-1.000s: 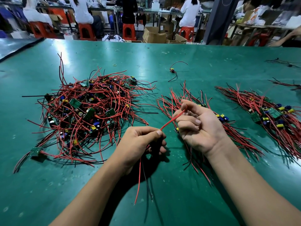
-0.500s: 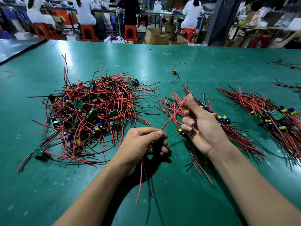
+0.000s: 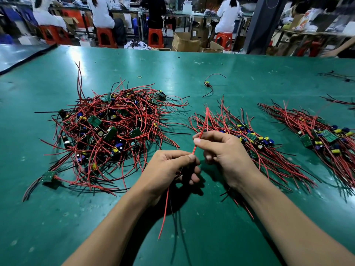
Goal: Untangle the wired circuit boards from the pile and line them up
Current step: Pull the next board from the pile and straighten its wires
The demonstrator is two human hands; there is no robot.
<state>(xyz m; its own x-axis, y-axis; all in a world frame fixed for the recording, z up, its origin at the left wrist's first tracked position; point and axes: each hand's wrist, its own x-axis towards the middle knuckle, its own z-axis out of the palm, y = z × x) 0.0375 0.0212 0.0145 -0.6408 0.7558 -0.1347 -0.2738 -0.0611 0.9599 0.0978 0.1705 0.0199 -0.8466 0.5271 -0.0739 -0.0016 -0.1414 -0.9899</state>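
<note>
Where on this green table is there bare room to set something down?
Bare table lies near-left, on this side of the tangled pile, and far, beyond the pile around the lone board. Crowded: the pile, the middle row and the right row.

My green table [image 3: 249, 70] wide, overhead glare [image 3: 132, 60] on far part. Beyond far edge: red stools [image 3: 156, 37], workers in white [image 3: 227, 16] seated at benches, cardboard boxes [image 3: 184, 43] on floor. Dark pillar [image 3: 263, 24] right of boxes. Second table [image 3: 19, 54] at my left.
</note>
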